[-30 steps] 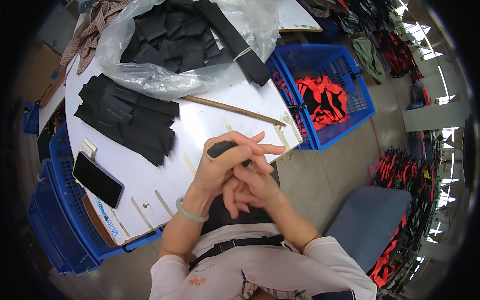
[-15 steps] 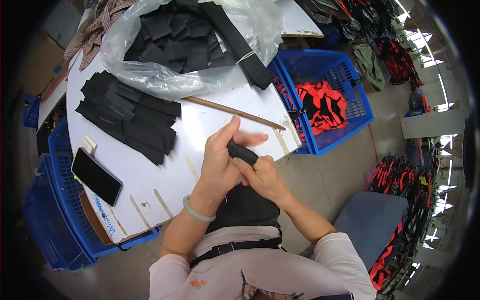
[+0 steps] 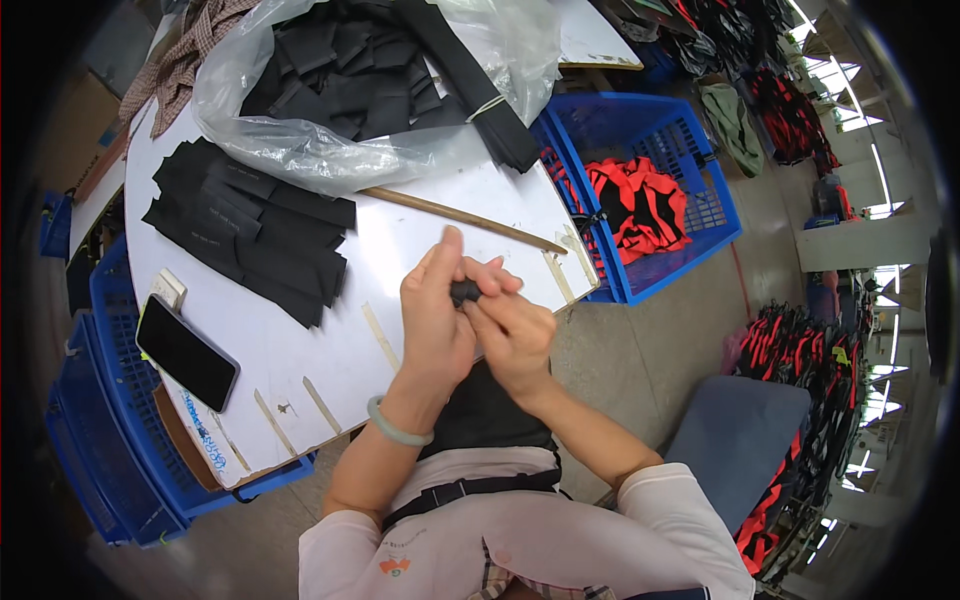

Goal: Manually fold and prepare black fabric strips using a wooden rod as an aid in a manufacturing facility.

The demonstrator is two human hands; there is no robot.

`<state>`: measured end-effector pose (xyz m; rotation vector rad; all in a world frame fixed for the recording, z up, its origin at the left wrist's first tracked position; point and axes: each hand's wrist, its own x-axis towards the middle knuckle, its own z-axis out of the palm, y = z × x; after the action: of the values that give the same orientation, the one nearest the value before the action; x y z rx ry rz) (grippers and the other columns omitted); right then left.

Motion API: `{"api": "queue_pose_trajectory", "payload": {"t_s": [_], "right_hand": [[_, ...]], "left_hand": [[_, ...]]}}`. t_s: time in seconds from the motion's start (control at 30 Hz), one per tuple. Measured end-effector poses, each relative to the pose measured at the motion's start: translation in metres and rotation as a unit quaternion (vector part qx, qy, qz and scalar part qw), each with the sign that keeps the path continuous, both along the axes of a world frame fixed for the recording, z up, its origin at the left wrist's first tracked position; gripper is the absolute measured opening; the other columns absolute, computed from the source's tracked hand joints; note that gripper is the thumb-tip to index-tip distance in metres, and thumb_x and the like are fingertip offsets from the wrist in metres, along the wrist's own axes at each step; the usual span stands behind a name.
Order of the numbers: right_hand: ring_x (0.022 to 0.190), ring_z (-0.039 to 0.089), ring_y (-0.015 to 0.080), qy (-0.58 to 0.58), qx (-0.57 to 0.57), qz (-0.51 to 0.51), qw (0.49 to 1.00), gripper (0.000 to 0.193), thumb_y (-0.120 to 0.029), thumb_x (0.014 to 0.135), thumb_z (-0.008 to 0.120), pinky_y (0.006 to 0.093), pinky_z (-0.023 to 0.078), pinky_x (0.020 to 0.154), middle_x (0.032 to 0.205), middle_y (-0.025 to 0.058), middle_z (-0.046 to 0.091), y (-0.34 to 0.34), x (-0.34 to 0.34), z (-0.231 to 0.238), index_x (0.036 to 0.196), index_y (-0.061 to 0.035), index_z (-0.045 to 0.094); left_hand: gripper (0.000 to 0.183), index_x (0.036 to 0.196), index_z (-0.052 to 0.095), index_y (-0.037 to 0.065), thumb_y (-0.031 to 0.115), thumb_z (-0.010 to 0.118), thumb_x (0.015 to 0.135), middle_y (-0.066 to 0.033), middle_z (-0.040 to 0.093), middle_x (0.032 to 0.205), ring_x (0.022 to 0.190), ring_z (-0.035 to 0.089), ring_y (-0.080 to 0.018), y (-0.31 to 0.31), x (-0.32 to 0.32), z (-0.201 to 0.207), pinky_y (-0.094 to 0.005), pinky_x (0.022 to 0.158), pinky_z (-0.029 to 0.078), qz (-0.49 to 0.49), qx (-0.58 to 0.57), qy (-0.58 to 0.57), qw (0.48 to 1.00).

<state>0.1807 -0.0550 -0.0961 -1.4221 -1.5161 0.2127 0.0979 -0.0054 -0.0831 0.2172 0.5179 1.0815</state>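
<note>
Close together over the near edge of the white table, both hands are closed around a small black fabric piece point(image 3: 464, 291), which looks rolled or folded and is mostly hidden by fingers. My left hand point(image 3: 436, 318), with a pale green bangle point(image 3: 398, 424) at the wrist, has its thumb pointing up and its fingers curled round the piece. My right hand point(image 3: 516, 335) pinches the piece from the other side. To the left lies a fanned pile of flat black fabric pieces point(image 3: 250, 230). Beyond, a clear plastic bag point(image 3: 330, 165) holds many more black pieces point(image 3: 345, 75).
A wooden stick point(image 3: 465, 220) lies across the white table point(image 3: 320, 285). A phone point(image 3: 188, 352) rests near the table's left edge. Blue crates stand on both sides; the right crate point(image 3: 640, 285) contains red and black fabric point(image 3: 640, 210). A dark padded seat point(image 3: 740, 445) is at right.
My hands have drawn closer together, and the fingers now cover more of the black fabric piece. The right hand has shifted slightly up and left. The view has moved a little.
</note>
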Motion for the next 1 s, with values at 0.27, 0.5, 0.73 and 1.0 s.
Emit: {"api": "queue_pose_trajectory", "payload": {"t_s": [0.27, 0.5, 0.73, 1.0], "right_hand": [[0.055, 0.059, 0.0303, -0.162, -0.217, 0.174, 0.947, 0.012, -0.004, 0.077, 0.059, 0.0366, 0.044, 0.046, 0.065, 0.0138, 0.058, 0.005, 0.013, 0.019, 0.088, -0.0035, 0.060], [0.057, 0.057, 0.0360, -0.229, -0.216, 0.128, 0.940, 0.016, -0.009, 0.075, 0.055, 0.0464, 0.042, 0.049, 0.065, 0.0148, 0.056, 0.021, 0.009, 0.001, 0.091, -0.0054, 0.053], [0.059, 0.059, 0.0375, -0.258, -0.243, 0.104, 0.929, 0.023, -0.006, 0.073, 0.058, 0.0461, 0.045, 0.052, 0.064, 0.0139, 0.059, 0.003, 0.009, -0.001, 0.096, -0.0042, 0.054], [0.083, 0.059, 0.0330, -0.133, -0.018, 0.065, 0.989, 0.026, -0.008, 0.072, 0.065, 0.0406, 0.047, 0.068, 0.091, 0.0172, 0.061, 0.032, 0.040, 0.011, 0.098, -0.0030, 0.062]], "left_hand": [[0.037, 0.062, 0.047, 0.007, 0.027, 0.052, 0.092, -0.0080, 0.050, 0.053, 0.071, 0.065, -0.0286, 0.020, -0.019, 0.003, -0.0362, 0.090, 0.041, -0.058, 0.054, 0.118, 0.990], [0.037, 0.059, 0.047, 0.007, 0.025, 0.056, 0.090, -0.0063, 0.048, 0.052, 0.081, 0.064, -0.0297, 0.018, -0.008, 0.001, -0.0418, 0.072, 0.050, -0.086, -0.048, 0.064, 0.993], [0.035, 0.062, 0.046, 0.007, 0.026, 0.055, 0.090, -0.0081, 0.051, 0.057, 0.077, 0.061, -0.0263, 0.002, -0.001, -0.008, -0.0392, 0.079, 0.046, -0.053, 0.005, 0.052, 0.997], [0.040, 0.063, 0.047, 0.007, 0.035, 0.055, 0.090, -0.0106, 0.056, 0.064, 0.075, 0.058, -0.0261, 0.055, -0.062, -0.003, -0.0380, 0.085, 0.042, 0.088, -0.031, -0.045, 0.995]]}}
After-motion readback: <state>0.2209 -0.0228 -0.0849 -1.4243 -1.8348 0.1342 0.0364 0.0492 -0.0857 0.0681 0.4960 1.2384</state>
